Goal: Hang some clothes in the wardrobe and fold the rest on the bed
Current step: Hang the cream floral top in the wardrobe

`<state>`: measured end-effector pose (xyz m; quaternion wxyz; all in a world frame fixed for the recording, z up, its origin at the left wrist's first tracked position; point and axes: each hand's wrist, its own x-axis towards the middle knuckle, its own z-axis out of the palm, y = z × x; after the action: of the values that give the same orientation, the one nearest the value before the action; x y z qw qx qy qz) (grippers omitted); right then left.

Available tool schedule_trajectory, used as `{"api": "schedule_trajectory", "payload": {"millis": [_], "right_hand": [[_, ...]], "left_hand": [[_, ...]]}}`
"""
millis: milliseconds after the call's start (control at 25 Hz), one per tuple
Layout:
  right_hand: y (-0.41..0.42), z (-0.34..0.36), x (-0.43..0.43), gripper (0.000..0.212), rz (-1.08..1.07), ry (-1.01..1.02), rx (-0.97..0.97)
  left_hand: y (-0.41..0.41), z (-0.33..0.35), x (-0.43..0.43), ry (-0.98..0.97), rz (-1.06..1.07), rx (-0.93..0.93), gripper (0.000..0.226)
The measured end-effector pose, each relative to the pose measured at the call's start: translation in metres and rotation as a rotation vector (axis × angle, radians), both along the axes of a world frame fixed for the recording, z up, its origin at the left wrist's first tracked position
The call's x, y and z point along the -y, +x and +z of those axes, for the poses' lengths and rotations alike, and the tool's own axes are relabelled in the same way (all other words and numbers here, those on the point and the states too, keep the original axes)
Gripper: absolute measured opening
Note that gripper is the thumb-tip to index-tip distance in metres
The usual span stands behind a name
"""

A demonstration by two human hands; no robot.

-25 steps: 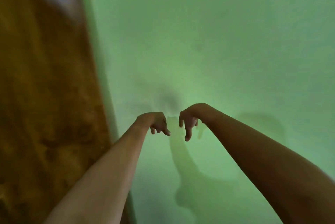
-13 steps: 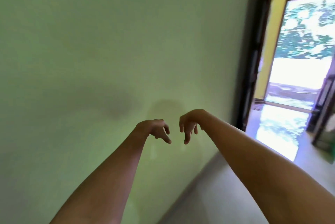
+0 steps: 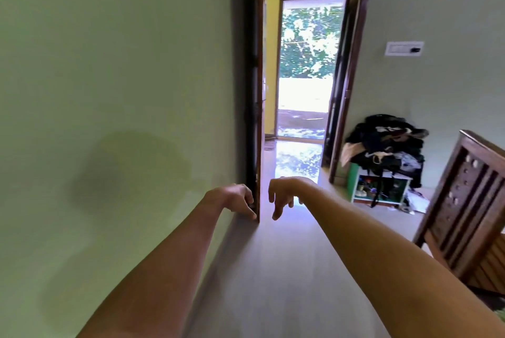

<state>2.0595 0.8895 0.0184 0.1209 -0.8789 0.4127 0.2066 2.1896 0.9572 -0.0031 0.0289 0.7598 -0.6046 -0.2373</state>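
Green wall [image 3: 109,64] fills left of frame; open doorway [image 3: 306,64] upper centre; grey floor [image 3: 273,269] below. Clothes [image 3: 388,143] heaped on small white shelf [image 3: 379,187], centre right, near wooden bed frame [image 3: 464,201] at right edge. Left hand [image 3: 237,199], right hand [image 3: 281,195], centre: fingers hang loose, holding nothing.

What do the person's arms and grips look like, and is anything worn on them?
Both are bare. The left arm and right arm show no sleeve down to the frame edge. No watch or bracelet shows at either wrist. The left grip and right grip wear no glove, and no ring is visible.
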Motion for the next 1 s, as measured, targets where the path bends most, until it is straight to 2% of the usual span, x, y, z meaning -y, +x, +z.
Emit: {"api": "schedule_trajectory", "payload": {"millis": [280,440,760,1000], "right_hand": [[0.028,0.001,0.152,0.057,-0.266,0.015,0.16],[0.045,-0.006,0.234,0.057,-0.382,0.042,0.174],[0.066,-0.031,0.433,0.06,-0.457,0.055,0.218],[0.05,-0.02,0.6,0.047,-0.53,0.019,0.301]], "left_hand": [[0.049,0.011,0.19,-0.06,-0.211,0.083,0.051],[0.068,0.002,0.289,-0.065,-0.304,0.074,0.05],[0.092,-0.024,0.493,-0.011,-0.361,0.068,0.05],[0.075,-0.005,0.661,-0.048,-0.432,0.078,0.051]]}}
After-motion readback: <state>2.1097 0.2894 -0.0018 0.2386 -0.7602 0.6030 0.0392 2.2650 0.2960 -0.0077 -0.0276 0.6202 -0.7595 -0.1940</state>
